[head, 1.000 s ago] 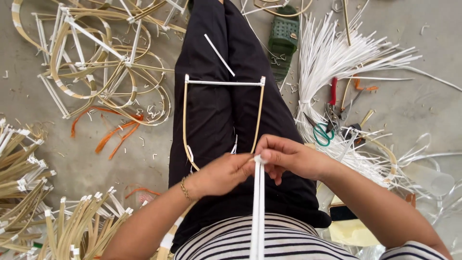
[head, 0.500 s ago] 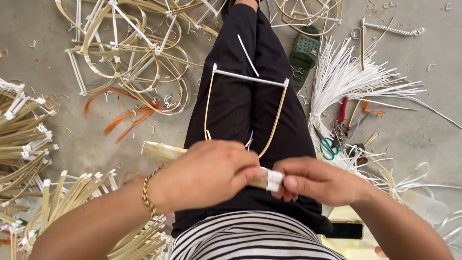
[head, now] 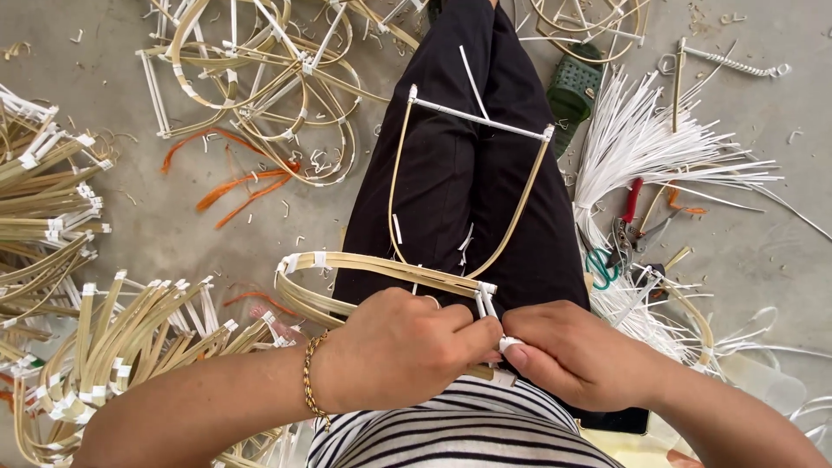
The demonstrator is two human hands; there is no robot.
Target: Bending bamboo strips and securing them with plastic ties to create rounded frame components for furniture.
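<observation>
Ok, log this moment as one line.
left hand: holds bamboo strip loop | right hand: pinches white binding strip | bamboo frame: on lap

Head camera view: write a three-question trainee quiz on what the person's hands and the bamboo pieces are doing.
1. True or false: the left hand and right hand meet at a white-taped joint.
2. What lies on the lap beyond the hands? A) a U-shaped bamboo frame with a white crossbar B) a coil of rope C) a metal bowl
3. What colour are the handles of the scissors on the floor at the person's right?

Key
1. True
2. A
3. Green
</observation>
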